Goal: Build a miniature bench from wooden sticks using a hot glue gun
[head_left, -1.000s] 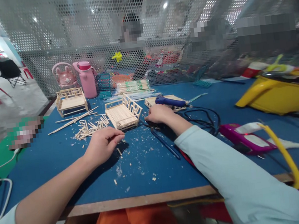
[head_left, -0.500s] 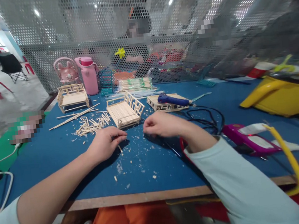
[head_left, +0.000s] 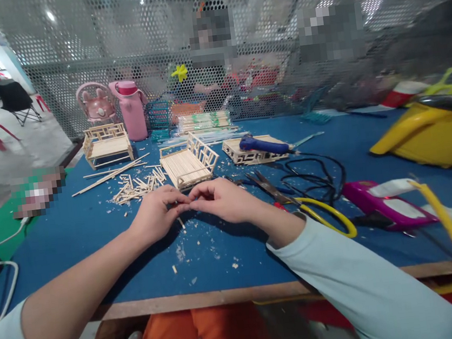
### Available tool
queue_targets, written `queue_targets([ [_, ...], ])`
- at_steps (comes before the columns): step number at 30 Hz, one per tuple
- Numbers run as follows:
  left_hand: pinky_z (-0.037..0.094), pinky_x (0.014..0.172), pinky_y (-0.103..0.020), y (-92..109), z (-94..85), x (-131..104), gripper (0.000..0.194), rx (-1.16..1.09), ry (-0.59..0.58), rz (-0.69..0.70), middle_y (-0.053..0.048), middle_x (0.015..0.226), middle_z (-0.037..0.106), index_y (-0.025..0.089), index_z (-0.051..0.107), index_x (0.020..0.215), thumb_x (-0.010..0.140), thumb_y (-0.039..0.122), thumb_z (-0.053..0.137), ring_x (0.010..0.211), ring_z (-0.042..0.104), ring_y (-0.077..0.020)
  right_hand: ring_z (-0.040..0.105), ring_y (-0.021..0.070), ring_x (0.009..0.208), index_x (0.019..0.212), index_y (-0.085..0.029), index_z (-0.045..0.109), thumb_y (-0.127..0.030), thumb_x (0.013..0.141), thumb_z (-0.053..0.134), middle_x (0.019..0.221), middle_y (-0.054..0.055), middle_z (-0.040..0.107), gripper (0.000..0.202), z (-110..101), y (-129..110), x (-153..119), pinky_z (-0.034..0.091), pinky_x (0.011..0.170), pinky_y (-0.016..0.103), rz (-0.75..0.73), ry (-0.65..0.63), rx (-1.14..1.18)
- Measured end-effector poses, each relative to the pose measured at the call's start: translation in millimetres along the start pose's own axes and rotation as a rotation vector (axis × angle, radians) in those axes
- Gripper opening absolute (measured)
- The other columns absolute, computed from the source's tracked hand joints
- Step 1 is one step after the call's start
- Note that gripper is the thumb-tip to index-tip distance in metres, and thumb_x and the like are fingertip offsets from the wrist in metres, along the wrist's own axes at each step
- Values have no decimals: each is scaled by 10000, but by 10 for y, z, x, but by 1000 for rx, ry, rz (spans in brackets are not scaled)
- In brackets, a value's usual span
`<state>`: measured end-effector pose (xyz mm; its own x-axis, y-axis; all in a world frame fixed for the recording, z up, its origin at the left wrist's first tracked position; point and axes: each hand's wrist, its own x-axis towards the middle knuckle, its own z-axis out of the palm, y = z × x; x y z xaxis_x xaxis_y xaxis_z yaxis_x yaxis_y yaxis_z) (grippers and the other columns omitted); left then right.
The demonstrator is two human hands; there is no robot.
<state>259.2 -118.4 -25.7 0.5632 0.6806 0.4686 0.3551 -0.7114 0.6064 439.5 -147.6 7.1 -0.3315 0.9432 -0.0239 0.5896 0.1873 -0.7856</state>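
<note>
My left hand (head_left: 158, 212) is pinched closed over the table, its fingertips meeting those of my right hand (head_left: 226, 199). My right hand is pinched too; whatever lies between the fingertips is too small or hidden to make out. A short wooden stick (head_left: 181, 223) shows just under my left thumb; I cannot tell whether it is held or lying on the table. Right behind the hands stands a small bed-like frame of wooden sticks (head_left: 187, 168). To its left lies a pile of short cut sticks (head_left: 138, 187). Scissors (head_left: 271, 189) with yellow handles lie beside my right wrist.
A blue glue gun (head_left: 266, 144) rests on another stick piece (head_left: 234, 152), its black cable (head_left: 312, 173) coiled nearby. A stick bench (head_left: 107, 145) and pink bottle (head_left: 133, 112) stand back left. A purple tool (head_left: 389, 208) and yellow container (head_left: 429, 132) sit right. Behind is a perforated metal screen (head_left: 110, 46).
My right hand has moved left until its fingertips meet my left hand's. The scissors, formerly mostly hidden by the right arm, now show on the table. My left hand has hardly moved.
</note>
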Motion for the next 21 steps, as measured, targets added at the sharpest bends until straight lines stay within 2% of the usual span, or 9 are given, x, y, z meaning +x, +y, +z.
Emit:
queue_targets([
  [6, 459, 636, -245, 22, -9, 1, 98, -7, 51, 9, -14, 727, 658, 201, 711, 778, 773, 141, 634, 666, 586, -116, 393, 48, 466, 691, -131, 639, -238, 727, 619, 530, -63, 516, 115, -9, -16, 17, 317, 492, 207, 125, -55, 258],
  [13, 449, 641, -250, 42, -24, -2, 56, -39, 84, -42, -5, 724, 650, 196, 679, 773, 787, 193, 625, 653, 559, -111, 480, 39, 459, 687, -144, 588, -240, 748, 607, 572, -45, 579, 115, 51, 30, 14, 333, 434, 165, 172, -69, 497],
  [16, 439, 596, -244, 39, -5, -1, 113, -66, 182, -148, -15, 767, 621, 173, 615, 877, 789, 243, 611, 661, 543, -113, 473, 36, 429, 671, -147, 572, -224, 781, 582, 537, -49, 567, 135, 81, 50, 56, 322, 405, 157, 187, 31, 542],
  [18, 434, 561, -229, 29, 18, 18, 271, -104, 257, -225, -43, 873, 607, 155, 554, 1012, 757, 219, 620, 685, 533, -112, 458, 37, 402, 671, -149, 572, -203, 797, 565, 501, -56, 549, 138, 95, 59, 97, 326, 396, 160, 210, 161, 533],
  [21, 449, 578, -226, -3, 62, 81, 542, -185, 253, -264, -88, 1050, 581, 156, 440, 1214, 704, 137, 622, 732, 526, -106, 457, 43, 390, 684, -148, 589, -186, 794, 570, 475, -58, 540, 118, 116, 76, 162, 339, 401, 165, 221, 332, 454],
])
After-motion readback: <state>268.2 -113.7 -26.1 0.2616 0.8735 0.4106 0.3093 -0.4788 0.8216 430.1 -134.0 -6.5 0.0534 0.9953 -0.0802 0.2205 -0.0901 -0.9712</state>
